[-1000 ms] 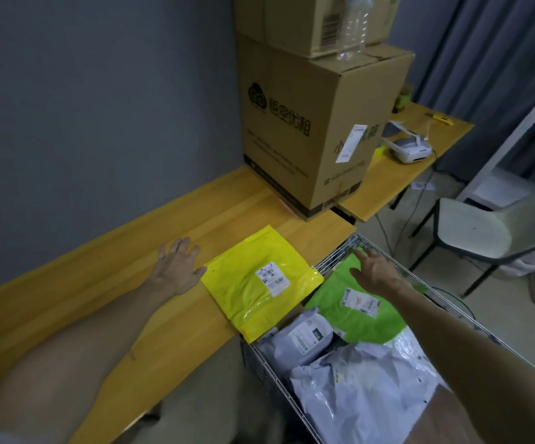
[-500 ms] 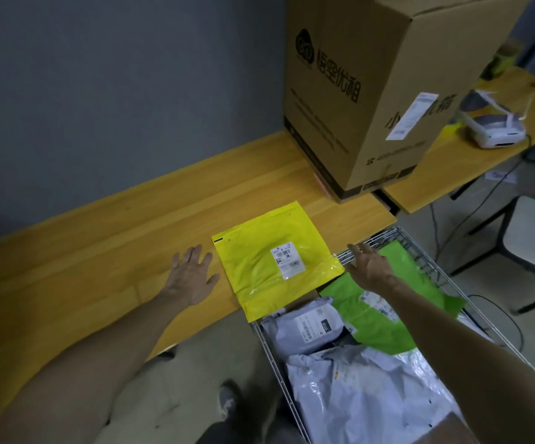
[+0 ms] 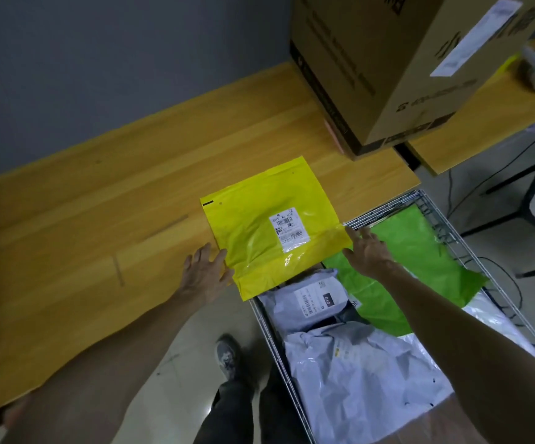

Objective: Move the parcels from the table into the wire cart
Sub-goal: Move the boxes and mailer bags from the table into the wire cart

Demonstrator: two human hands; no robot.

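The yellow mailer bag (image 3: 253, 241) lies flat at the near edge of the table (image 3: 99, 219). Its lower corner hangs over the wire cart (image 3: 270, 334), which sits at 5 o'clock from it. The left hand (image 3: 203, 274) touches the bag's 8 o'clock edge with fingers spread and straight, holding nothing. The right hand (image 3: 370, 251) touches the 4 o'clock edge, also not grabbing. The bag looks thin, light, floppy and shiny (so it may slip). It is best to pinch both side edges, or just slide it off. A green bag (image 3: 420, 270) and grey bags (image 3: 314, 302) are already in the cart.
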